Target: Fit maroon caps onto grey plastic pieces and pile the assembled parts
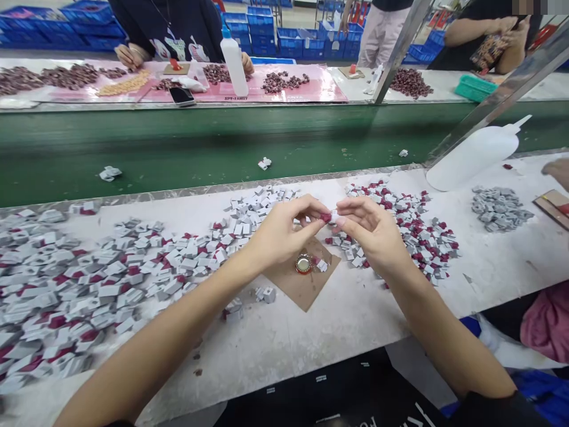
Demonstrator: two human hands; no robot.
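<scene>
My left hand (288, 228) pinches a small dark red piece (326, 217) between thumb and fingers. Against it, my right hand (371, 228) holds a small white piece (333, 216), and the two pieces touch. Below the hands lies a brown cardboard square (306, 293) bearing a round metal cap (303, 263) and a small white and red piece (322, 265). A wide pile of white, grey and red pieces (111, 290) spreads to the left. Another red and white pile (418, 231) lies beside my right hand.
A white squeeze bottle (473, 157) leans by a metal post at right, near a grey pile (500, 209) and another person's hand (558, 173). Beyond the green belt (186, 142), people are at a table with brown pieces (71, 76) and an upright bottle (235, 65).
</scene>
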